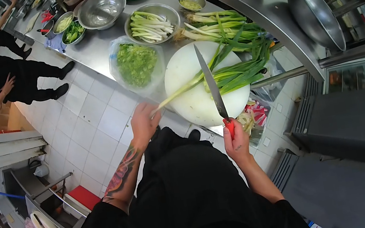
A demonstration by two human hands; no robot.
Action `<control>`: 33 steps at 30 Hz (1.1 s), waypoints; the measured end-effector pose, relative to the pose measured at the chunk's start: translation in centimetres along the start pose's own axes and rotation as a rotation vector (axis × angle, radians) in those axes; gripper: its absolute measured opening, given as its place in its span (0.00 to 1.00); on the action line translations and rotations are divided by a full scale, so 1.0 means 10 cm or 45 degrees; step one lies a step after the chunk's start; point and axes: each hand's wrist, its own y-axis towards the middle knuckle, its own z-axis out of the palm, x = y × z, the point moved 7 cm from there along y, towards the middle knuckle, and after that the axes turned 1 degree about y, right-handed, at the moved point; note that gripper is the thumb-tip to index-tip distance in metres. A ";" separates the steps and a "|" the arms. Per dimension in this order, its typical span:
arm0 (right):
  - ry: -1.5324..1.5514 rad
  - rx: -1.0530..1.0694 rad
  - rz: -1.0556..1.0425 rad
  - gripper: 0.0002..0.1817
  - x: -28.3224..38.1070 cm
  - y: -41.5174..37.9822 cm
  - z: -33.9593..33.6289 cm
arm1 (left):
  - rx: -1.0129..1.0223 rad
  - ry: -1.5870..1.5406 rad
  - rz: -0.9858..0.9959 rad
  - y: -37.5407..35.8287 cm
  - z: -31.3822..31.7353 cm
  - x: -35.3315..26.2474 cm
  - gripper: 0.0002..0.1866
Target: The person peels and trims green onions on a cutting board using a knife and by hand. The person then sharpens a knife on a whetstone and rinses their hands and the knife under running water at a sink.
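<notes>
My left hand [144, 120] is closed around the pale root end of a green onion [183, 88], whose stalk stretches across a round white cutting board [186, 108]. In my right hand [237, 141] is a kitchen knife [210, 81] with a red handle, its long blade pointing away from me over the board. Cut-off green onion tops [243, 73] lie on the board's right side. Beyond the board rests a bunch of whole green onions [216, 25] with roots on. A metal bowl [167, 11] of trimmed white stalks stands behind, near a plastic bag [136, 65] of chopped greens.
Several more bowls, including a large metal bowl [101, 10], line the steel counter [91, 52]. A steel shelf [266, 7] with pans runs overhead at right. Below the board sits a bin of scraps [254, 117]. Two people stand at the left on the tiled floor [89, 100].
</notes>
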 end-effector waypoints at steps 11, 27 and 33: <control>-0.208 0.269 0.090 0.21 -0.20 0.08 -0.11 | 0.341 -1.214 -0.917 -0.37 0.40 1.01 0.12; 0.698 -0.212 0.239 0.16 -0.15 1.10 -0.06 | 0.711 -1.465 -0.404 -0.02 1.10 -1.13 0.11; 1.193 -0.273 0.481 0.18 -0.22 0.87 -0.29 | 0.757 -1.708 -0.477 0.00 1.34 -1.53 0.11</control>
